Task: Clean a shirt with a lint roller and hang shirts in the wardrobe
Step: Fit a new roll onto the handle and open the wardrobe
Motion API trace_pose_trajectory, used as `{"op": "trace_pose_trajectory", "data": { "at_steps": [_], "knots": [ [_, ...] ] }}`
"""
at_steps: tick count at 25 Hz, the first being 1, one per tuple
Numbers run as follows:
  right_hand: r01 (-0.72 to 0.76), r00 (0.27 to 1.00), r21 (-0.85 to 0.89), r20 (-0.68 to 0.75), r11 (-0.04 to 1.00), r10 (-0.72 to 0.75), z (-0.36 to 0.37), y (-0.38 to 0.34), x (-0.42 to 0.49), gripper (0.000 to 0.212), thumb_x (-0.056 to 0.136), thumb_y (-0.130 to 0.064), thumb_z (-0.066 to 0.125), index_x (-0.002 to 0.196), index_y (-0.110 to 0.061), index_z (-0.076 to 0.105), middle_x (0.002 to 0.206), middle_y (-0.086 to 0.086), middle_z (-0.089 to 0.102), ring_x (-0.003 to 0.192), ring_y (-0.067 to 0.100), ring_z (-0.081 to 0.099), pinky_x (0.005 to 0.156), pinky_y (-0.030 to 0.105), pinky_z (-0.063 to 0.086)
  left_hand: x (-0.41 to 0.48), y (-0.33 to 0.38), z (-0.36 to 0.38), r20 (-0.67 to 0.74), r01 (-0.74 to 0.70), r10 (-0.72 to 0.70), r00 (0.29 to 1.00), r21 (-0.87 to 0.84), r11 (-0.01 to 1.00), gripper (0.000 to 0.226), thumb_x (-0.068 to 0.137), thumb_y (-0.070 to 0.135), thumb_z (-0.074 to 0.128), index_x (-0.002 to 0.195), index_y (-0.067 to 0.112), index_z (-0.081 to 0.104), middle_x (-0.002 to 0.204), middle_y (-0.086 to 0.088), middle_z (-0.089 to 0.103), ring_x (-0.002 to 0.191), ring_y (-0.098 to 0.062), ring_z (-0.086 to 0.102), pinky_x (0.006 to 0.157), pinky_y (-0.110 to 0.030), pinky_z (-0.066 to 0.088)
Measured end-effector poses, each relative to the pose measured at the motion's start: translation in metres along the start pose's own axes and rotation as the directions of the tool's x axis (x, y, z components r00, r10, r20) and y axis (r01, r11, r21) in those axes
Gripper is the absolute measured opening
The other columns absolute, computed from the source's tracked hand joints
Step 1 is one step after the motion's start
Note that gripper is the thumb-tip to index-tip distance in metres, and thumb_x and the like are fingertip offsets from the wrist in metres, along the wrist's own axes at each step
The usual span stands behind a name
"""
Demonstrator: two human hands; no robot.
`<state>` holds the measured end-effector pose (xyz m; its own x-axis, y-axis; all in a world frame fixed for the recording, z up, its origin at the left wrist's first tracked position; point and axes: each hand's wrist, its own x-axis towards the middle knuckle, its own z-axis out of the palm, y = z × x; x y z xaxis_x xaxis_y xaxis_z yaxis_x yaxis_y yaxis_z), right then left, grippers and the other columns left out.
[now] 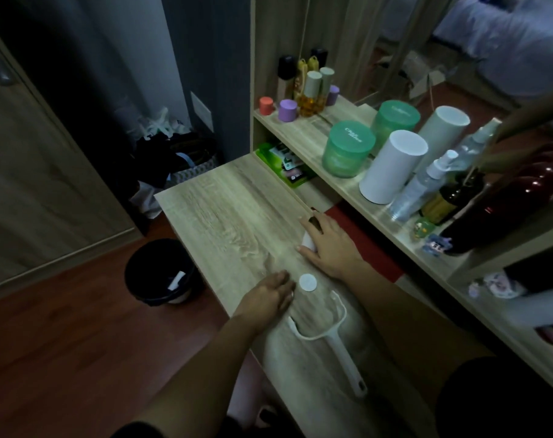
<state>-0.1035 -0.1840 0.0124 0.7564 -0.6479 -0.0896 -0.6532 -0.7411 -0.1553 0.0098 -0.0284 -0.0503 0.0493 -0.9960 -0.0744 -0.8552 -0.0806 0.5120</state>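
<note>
A white lint roller handle [332, 339] with its empty forked frame lies on the wooden desk [230, 210], near its front edge. A small white round cap [308, 282] lies just beyond the fork. My left hand [268, 295] rests flat on the desk right beside the cap, fingers loosely curled, holding nothing. Further back, my right hand [327, 241] covers a white roll [308, 240], fingers wrapped over it. No shirt is in view.
A shelf [303, 134] along the desk's right side holds green jars [347, 148], white cylinders [392, 167], spray bottles and a dark red bottle [506, 200]. A black bin [161, 271] stands on the floor at left, a laundry basket [186, 162] behind it, a wardrobe door [31, 172] far left.
</note>
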Motion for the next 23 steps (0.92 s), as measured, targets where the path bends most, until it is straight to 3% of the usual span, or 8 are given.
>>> {"op": "trace_pose_trajectory", "data": {
  "at_steps": [4,7,9,12,14,16,20,23],
  "knots": [
    [-0.026,0.997,-0.113,-0.069,0.993,0.018,0.010,0.002,0.014,0.054,0.092,-0.033,0.048,0.138,-0.008,0.034,0.133,0.016,0.041,0.118,0.033,0.039,0.092,0.041,0.044,0.002,-0.008,0.012,0.103,0.010,-0.020,0.995,0.093,0.996,0.051,0.090,0.036,0.031,0.119,0.007,0.061,0.132,-0.017,0.056,0.117,-0.032,0.055,0.091,-0.033,0.050],
    [-0.013,0.996,-0.165,-0.089,0.986,-0.002,0.018,0.007,0.018,0.050,0.091,-0.028,0.052,0.132,-0.003,0.040,0.127,0.018,0.046,0.112,0.035,0.044,0.087,0.041,0.047,0.003,-0.006,0.009,0.188,0.032,-0.046,0.981,0.076,0.997,0.033,0.069,0.034,0.076,0.095,0.015,0.071,0.107,-0.006,0.070,0.089,-0.020,0.066,0.067,-0.020,0.052],
    [0.000,0.997,-0.175,-0.078,0.985,-0.014,0.020,0.010,0.022,0.048,0.091,-0.031,0.051,0.130,-0.003,0.041,0.126,0.018,0.046,0.111,0.034,0.044,0.084,0.040,0.047,0.007,-0.004,0.010,0.158,-0.015,0.011,0.987,0.027,1.000,0.036,0.048,0.037,0.088,0.076,0.021,0.073,0.084,0.003,0.072,0.069,-0.011,0.065,0.055,-0.015,0.047],
    [-0.005,1.000,-0.183,-0.023,0.983,0.001,0.016,0.012,0.025,0.047,0.095,-0.035,0.043,0.131,-0.006,0.037,0.128,0.017,0.041,0.111,0.032,0.043,0.082,0.038,0.046,0.011,0.000,0.007,0.082,-0.011,-0.001,0.997,0.143,0.990,0.033,0.076,0.025,0.071,0.106,0.012,0.065,0.102,-0.009,0.067,0.095,-0.023,0.060,0.078,-0.025,0.047],
    [-0.080,0.997,-0.130,-0.024,0.988,0.078,0.011,0.013,0.022,0.047,0.095,-0.037,0.042,0.129,-0.005,0.038,0.126,0.018,0.043,0.109,0.032,0.046,0.082,0.039,0.046,0.014,0.003,0.004,0.047,0.171,-0.170,0.984,-0.005,0.985,0.043,0.086,0.026,0.060,0.126,0.013,0.050,0.121,-0.012,0.058,0.113,-0.027,0.051,0.088,-0.034,0.044],
    [-0.195,0.974,0.090,-0.100,0.977,0.203,0.004,0.013,0.012,0.043,0.095,-0.037,0.042,0.123,-0.004,0.043,0.118,0.017,0.048,0.103,0.032,0.051,0.079,0.039,0.045,0.014,0.007,-0.010,-0.043,0.315,-0.329,0.943,-0.191,0.929,0.048,0.084,0.035,0.063,0.126,0.016,0.052,0.122,-0.008,0.058,0.111,-0.024,0.054,0.089,-0.033,0.044],
    [-0.270,0.856,0.735,-0.114,0.623,0.505,-0.015,0.009,-0.029,0.031,0.095,-0.034,0.044,0.107,-0.006,0.051,0.100,0.012,0.059,0.091,0.026,0.056,0.069,0.032,0.045,0.011,0.013,-0.058,-0.229,0.350,-0.579,0.783,-0.608,0.713,0.031,0.082,0.033,0.067,0.109,0.017,0.067,0.108,-0.004,0.067,0.092,-0.015,0.062,0.075,-0.019,0.046],
    [-0.219,0.844,0.924,0.019,0.312,0.537,-0.029,-0.003,-0.054,0.024,0.097,-0.030,0.040,0.104,-0.011,0.053,0.087,0.003,0.056,0.079,0.017,0.054,0.055,0.017,0.041,0.006,0.031,-0.091,-0.096,0.201,-0.578,0.810,-0.881,0.428,0.031,0.075,0.032,0.072,0.105,0.029,0.068,0.101,0.000,0.067,0.092,-0.014,0.064,0.088,-0.032,0.053]
  ]
}}
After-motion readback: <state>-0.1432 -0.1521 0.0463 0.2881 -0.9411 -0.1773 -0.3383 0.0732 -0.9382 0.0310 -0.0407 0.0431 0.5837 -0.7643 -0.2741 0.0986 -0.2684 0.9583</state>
